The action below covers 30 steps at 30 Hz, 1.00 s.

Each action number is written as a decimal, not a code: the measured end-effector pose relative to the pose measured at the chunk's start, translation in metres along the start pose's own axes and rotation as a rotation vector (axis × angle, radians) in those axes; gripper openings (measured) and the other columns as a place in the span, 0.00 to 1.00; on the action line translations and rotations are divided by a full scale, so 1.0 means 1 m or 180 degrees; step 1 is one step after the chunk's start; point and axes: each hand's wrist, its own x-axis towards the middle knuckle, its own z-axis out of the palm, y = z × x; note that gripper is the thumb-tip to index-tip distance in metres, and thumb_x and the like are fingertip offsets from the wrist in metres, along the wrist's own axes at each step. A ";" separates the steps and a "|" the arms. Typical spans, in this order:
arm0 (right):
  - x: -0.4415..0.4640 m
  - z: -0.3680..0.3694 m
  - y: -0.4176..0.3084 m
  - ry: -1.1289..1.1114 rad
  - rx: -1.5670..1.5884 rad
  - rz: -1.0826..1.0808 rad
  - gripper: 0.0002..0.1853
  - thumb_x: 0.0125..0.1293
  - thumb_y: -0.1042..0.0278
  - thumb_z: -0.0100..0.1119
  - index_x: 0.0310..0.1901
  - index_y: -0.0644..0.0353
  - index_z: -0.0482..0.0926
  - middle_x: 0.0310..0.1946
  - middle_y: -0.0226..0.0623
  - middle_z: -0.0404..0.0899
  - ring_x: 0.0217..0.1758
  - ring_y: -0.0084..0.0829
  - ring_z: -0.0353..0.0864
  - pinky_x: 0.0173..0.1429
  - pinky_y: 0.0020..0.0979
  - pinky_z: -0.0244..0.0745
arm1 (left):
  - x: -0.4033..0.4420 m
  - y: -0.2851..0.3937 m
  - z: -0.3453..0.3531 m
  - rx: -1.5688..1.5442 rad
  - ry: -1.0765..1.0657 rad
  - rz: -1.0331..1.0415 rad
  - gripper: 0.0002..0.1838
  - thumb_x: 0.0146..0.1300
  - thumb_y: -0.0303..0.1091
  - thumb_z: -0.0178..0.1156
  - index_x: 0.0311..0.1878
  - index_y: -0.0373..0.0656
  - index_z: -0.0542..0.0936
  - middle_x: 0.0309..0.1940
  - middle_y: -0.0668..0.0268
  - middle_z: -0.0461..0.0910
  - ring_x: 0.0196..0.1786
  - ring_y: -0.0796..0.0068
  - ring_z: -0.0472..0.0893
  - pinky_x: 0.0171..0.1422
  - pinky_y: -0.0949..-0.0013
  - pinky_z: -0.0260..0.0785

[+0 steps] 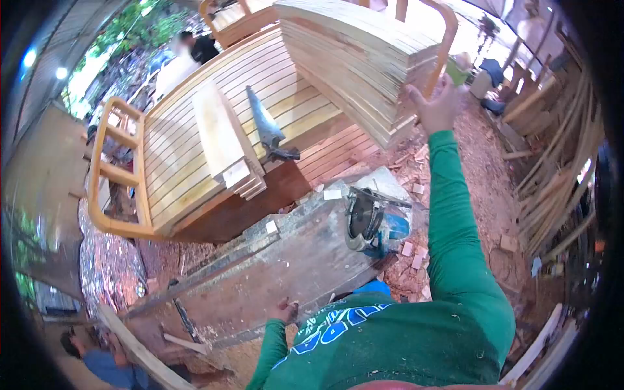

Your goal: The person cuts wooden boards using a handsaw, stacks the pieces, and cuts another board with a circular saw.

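Observation:
My right hand point(439, 105) reaches forward at the end of my outstretched arm. Its thumb and fingers are spread against the near end of a tall stack of thin wooden boards point(354, 62), beside a curved wooden rail point(448, 39). My left hand point(286, 311) is low, close to my body, over the near side of a worn workbench point(260, 292). Its fingers look curled, and whatever they may hold is hidden. The board stack rests on a slatted wooden bench point(175, 153). A hand saw point(263, 120) lies there too, next to a shorter pile of boards point(224, 136).
A blue circular saw point(377, 224) sits at the workbench's right end, with small wood offcuts point(416, 255) on the ground nearby. Long thin wood strips point(559, 156) lean at the right. Another person point(198, 49) is beyond the bench, and someone in blue point(107, 367) is at lower left.

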 end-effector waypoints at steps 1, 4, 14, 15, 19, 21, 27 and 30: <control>0.010 0.007 0.006 0.0051 0.0019 -0.0045 0.54 0.55 0.42 0.82 0.75 0.65 0.65 0.62 0.56 0.76 0.62 0.51 0.79 0.70 0.48 0.73 | 0.009 -0.013 0.007 0.0411 -0.0014 0.0101 0.29 0.57 0.47 0.74 0.60 0.43 0.86 0.43 0.56 0.90 0.47 0.59 0.89 0.57 0.56 0.81; 0.059 0.003 -0.004 -0.0636 0.0068 -0.0498 0.42 0.52 0.41 0.83 0.57 0.69 0.81 0.58 0.56 0.80 0.61 0.50 0.82 0.69 0.43 0.75 | -0.011 -0.025 0.002 0.1038 0.0004 0.0011 0.31 0.54 0.56 0.74 0.58 0.48 0.88 0.42 0.53 0.90 0.47 0.58 0.89 0.58 0.56 0.81; 0.251 0.122 0.142 -0.3291 0.0417 -0.0366 0.33 0.68 0.55 0.71 0.74 0.44 0.71 0.76 0.60 0.65 0.78 0.54 0.67 0.79 0.47 0.65 | -0.045 0.006 0.026 0.0641 0.0548 -0.0552 0.34 0.56 0.55 0.71 0.65 0.50 0.84 0.57 0.52 0.87 0.59 0.55 0.86 0.67 0.55 0.77; 0.249 0.108 0.125 -0.3482 0.0224 -0.0355 0.39 0.67 0.51 0.72 0.75 0.53 0.68 0.75 0.60 0.66 0.77 0.53 0.68 0.79 0.46 0.66 | -0.049 0.007 0.028 0.0839 0.0511 -0.0592 0.34 0.56 0.55 0.72 0.64 0.50 0.85 0.55 0.53 0.88 0.58 0.56 0.87 0.66 0.56 0.78; 0.277 0.093 0.114 -0.2896 -0.0667 -0.0969 0.56 0.64 0.35 0.72 0.79 0.71 0.61 0.74 0.60 0.68 0.76 0.51 0.70 0.79 0.45 0.65 | -0.049 0.015 0.026 0.1048 0.0228 -0.0893 0.33 0.54 0.58 0.73 0.60 0.50 0.87 0.50 0.55 0.89 0.55 0.53 0.88 0.62 0.56 0.79; 0.287 0.092 0.108 -0.2445 -0.0967 -0.0978 0.59 0.64 0.28 0.69 0.79 0.72 0.60 0.74 0.61 0.68 0.77 0.51 0.69 0.80 0.43 0.63 | -0.049 0.022 0.020 0.0879 0.0096 -0.1075 0.32 0.53 0.58 0.72 0.58 0.50 0.87 0.50 0.54 0.89 0.55 0.52 0.88 0.62 0.55 0.79; 0.276 0.134 0.075 -0.3688 -0.0417 -0.0603 0.58 0.67 0.29 0.66 0.78 0.77 0.57 0.72 0.61 0.71 0.77 0.48 0.69 0.79 0.43 0.64 | -0.053 0.024 0.024 0.0975 0.0584 -0.0865 0.31 0.53 0.54 0.73 0.59 0.50 0.87 0.54 0.54 0.88 0.58 0.53 0.87 0.65 0.55 0.78; 0.280 0.139 0.063 -0.4127 -0.0433 -0.0725 0.58 0.68 0.29 0.64 0.79 0.77 0.56 0.73 0.62 0.69 0.77 0.48 0.69 0.79 0.41 0.64 | -0.064 0.040 0.028 0.0790 0.0781 -0.0800 0.33 0.53 0.51 0.74 0.63 0.50 0.85 0.57 0.53 0.87 0.60 0.55 0.86 0.67 0.57 0.77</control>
